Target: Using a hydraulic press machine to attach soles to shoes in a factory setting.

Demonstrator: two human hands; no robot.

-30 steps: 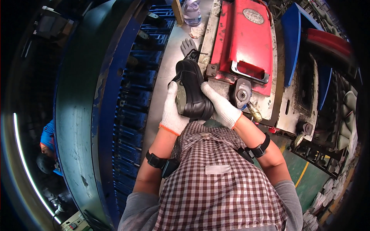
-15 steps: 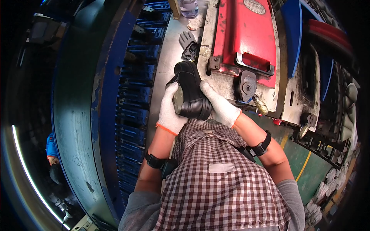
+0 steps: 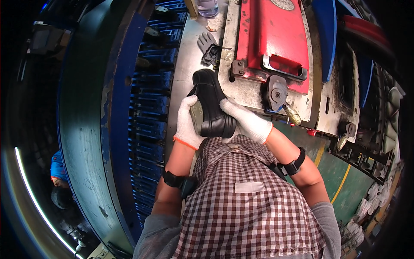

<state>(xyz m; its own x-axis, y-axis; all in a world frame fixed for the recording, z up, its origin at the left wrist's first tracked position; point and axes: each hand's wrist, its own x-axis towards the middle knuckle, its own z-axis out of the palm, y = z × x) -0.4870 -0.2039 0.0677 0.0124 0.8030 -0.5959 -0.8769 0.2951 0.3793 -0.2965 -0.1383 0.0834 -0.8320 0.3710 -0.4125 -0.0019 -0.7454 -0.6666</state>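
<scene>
A black leather shoe (image 3: 210, 101) is held between my two gloved hands, just beyond the checked apron. My left hand (image 3: 187, 123), in a white knit glove with an orange cuff, grips the side where a greenish-grey patch (image 3: 197, 116) shows; I cannot tell what that patch is. From the other side my right hand (image 3: 246, 121), gloved the same way, presses its thumb against the black upper. The rest of its fingers are hidden under the shoe. Past the shoe's far end lies a dark grey glove (image 3: 208, 45) on the metal bench.
On the right a machine with a red cover (image 3: 284, 39) carries a black handle (image 3: 284, 69) and a grey knob (image 3: 277, 93). Blue racks (image 3: 148, 103) line the left, beside a long blue-green beam (image 3: 84, 142). A clear jug (image 3: 208, 7) stands at the back. A person (image 3: 60, 172) is far left.
The shoe has turned slightly in my hands, showing more of its black upper. My right thumb has shifted a little down and left along it. The view has shifted slightly.
</scene>
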